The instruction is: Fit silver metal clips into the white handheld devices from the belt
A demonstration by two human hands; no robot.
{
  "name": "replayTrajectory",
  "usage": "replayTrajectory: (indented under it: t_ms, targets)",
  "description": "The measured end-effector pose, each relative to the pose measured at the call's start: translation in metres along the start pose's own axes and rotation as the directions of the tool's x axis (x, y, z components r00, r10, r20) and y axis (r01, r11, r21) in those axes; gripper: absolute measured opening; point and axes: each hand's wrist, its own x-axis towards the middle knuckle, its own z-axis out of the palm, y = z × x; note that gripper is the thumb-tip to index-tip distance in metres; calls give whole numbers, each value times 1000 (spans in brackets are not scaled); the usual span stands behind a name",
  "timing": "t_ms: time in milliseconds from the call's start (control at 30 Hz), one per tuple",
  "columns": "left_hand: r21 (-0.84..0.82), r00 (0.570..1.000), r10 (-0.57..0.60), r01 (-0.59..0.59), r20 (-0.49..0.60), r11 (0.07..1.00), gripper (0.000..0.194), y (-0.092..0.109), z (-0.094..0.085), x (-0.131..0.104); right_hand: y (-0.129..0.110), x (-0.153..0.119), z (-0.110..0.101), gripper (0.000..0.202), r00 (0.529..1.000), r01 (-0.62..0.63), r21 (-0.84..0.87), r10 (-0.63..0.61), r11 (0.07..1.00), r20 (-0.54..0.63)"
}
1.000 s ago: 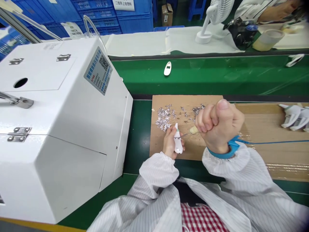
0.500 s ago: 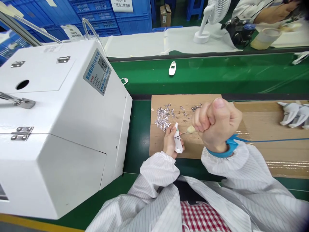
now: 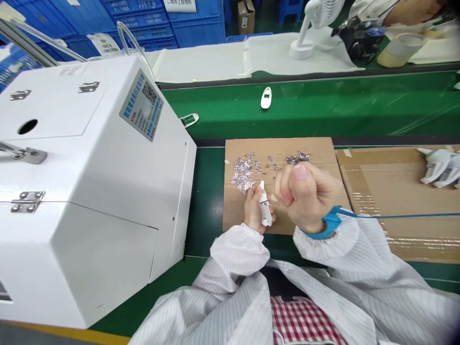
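Observation:
My left hand is closed around a slim white plastic housing, narrow end pointing away from me. Over the cardboard, my right hand makes a fist with the thumb on top. A thin metal tool, apparently tweezers, runs from this fist to the housing; its dark tip lies across the housing's middle. A cream-coloured piece shows at the fist's left edge, partly hidden by the fingers. Small silvery metal parts lie loose beyond my left hand. Another pile of metal parts sits behind my right hand.
A large white machine stands at left. A cardboard sheet covers the work surface. Beyond it, a green belt carries a white oval shell and a circuit-board half. White housings lie right. A blue wrist-strap cord stretches rightward.
My right hand has moved left and slightly down, closer to the housing, covering more of the tool. My left hand stays almost still. On the belt, the oval shell and board half have shifted right.

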Motion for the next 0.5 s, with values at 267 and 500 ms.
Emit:
replayTrajectory:
  t_ms: [267, 500]
  targets:
    - [-78, 982, 187, -189, -32, 979, 31, 25, 0, -3, -15, 38, -38, 46, 967, -249, -150, 255, 957, 21]
    - [-14, 890, 446, -449, -89, 893, 25, 51, 27, 37, 54, 38, -52, 41, 383, -571, -575, 810, 586, 444]
